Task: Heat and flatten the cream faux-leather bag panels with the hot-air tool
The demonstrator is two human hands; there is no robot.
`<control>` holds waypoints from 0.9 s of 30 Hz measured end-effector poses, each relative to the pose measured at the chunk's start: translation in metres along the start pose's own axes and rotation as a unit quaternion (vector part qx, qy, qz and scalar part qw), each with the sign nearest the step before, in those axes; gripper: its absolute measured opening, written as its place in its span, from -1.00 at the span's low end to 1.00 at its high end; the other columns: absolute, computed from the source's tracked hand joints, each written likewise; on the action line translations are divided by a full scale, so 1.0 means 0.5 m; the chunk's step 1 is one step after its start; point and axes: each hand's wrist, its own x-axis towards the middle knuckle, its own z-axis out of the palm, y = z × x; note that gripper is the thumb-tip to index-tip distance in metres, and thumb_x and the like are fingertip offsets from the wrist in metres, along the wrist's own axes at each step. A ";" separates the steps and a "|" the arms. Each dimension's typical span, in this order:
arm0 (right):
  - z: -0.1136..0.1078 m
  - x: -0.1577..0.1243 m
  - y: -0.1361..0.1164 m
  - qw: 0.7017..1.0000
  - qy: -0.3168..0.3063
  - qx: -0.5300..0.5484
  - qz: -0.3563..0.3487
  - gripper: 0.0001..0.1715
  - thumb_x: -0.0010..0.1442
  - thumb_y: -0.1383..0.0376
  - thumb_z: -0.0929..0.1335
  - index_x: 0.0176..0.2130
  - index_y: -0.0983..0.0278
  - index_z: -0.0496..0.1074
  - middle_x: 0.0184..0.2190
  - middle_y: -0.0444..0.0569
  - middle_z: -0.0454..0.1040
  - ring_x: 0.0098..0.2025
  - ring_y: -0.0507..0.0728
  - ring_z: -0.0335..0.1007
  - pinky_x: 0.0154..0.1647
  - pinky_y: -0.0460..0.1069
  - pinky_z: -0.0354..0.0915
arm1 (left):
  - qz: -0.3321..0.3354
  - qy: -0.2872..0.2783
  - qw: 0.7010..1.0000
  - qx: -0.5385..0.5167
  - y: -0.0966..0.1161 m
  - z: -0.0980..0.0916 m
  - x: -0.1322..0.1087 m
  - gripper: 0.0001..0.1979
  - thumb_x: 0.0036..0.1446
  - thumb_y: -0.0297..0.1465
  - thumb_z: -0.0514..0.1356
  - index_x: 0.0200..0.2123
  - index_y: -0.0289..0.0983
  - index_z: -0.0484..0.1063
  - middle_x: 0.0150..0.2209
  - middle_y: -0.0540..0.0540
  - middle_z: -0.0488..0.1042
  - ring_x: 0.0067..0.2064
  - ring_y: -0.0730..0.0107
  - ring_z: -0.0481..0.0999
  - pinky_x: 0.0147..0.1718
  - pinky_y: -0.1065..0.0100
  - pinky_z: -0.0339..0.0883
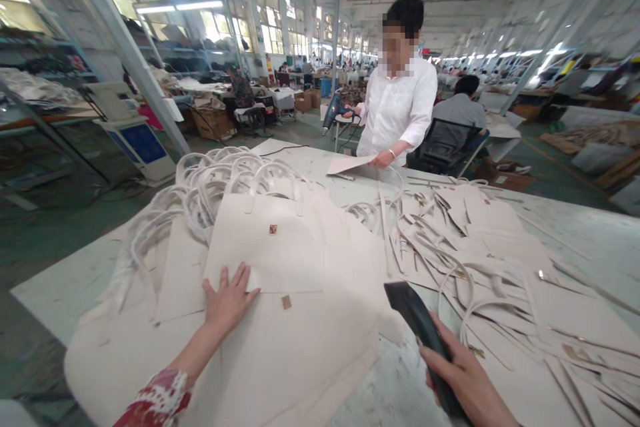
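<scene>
My left hand (229,300) lies flat and open, fingers spread, on a cream leather bag panel (280,250) with a small gold tag (273,229), at the top of a stack of such panels. My right hand (463,373) is wrapped round the handle of a black heat gun (417,320), whose nozzle points toward the stack. Looped white handles (215,180) stick out at the stack's far end.
A pale worktable (590,233) carries scattered cream panels and straps (480,240) on the right. Across it a person in a white shirt (400,107) holds a blue heat gun (334,110) and a panel. Boxes, shelves and a seated worker stand behind.
</scene>
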 end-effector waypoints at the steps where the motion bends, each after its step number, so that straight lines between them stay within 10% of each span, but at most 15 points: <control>1: 0.021 0.036 -0.043 0.999 -0.038 0.011 -0.018 -0.21 0.06 0.16 0.26 0.21 0.18 -0.09 -0.75 -0.27 0.25 -0.73 0.02 0.23 -0.74 -0.12 0.18 | -0.002 0.005 1.000 0.001 -0.005 -0.008 -0.001 -0.44 0.12 -0.16 -0.05 0.16 -0.26 0.13 0.20 -0.17 0.04 0.23 -0.17 -0.22 0.00 -0.32 -0.49; 6: 0.156 0.192 -0.179 0.984 -0.156 0.065 -0.058 -0.36 -0.02 0.24 0.29 0.08 0.10 0.15 -0.56 -0.22 0.28 -0.67 0.02 0.30 -0.73 -0.10 0.24 | 0.056 0.096 0.993 -0.030 0.054 -0.018 0.017 -0.41 0.12 -0.16 -0.03 0.20 -0.23 0.01 0.25 -0.23 -0.15 0.25 -0.04 -0.28 0.08 -0.17 -0.35; 12: 0.263 0.236 -0.150 0.988 -0.146 0.048 0.001 -0.29 0.00 0.22 0.30 0.14 0.12 0.08 -0.60 -0.22 0.28 -0.69 0.03 0.27 -0.76 -0.11 0.20 | 0.059 0.068 0.994 -0.063 0.092 0.056 0.048 -0.43 0.11 -0.19 0.00 0.19 -0.18 0.04 0.27 -0.19 -0.22 0.25 -0.05 -0.32 0.04 -0.24 -0.48; 20: 0.287 0.179 -0.123 0.991 -0.107 0.010 0.074 -0.21 0.04 0.20 0.26 0.22 0.23 -0.05 -0.77 -0.24 0.25 -0.73 0.04 0.20 -0.77 -0.13 0.13 | 0.044 0.071 0.991 -0.107 0.086 0.078 0.048 -0.41 0.07 -0.19 0.02 0.18 -0.20 0.06 0.26 -0.20 -0.20 0.26 -0.04 -0.30 0.06 -0.20 -0.54; 27: 0.275 0.313 -0.190 0.999 -0.052 0.010 0.006 -0.37 0.03 0.25 0.30 0.10 0.22 0.15 -0.60 -0.23 0.32 -0.70 0.01 0.28 -0.74 -0.11 0.21 | 0.044 0.073 0.988 -0.128 0.092 0.078 0.054 -0.42 0.09 -0.20 0.02 0.18 -0.17 0.06 0.27 -0.18 -0.23 0.26 -0.04 -0.31 0.06 -0.20 -0.53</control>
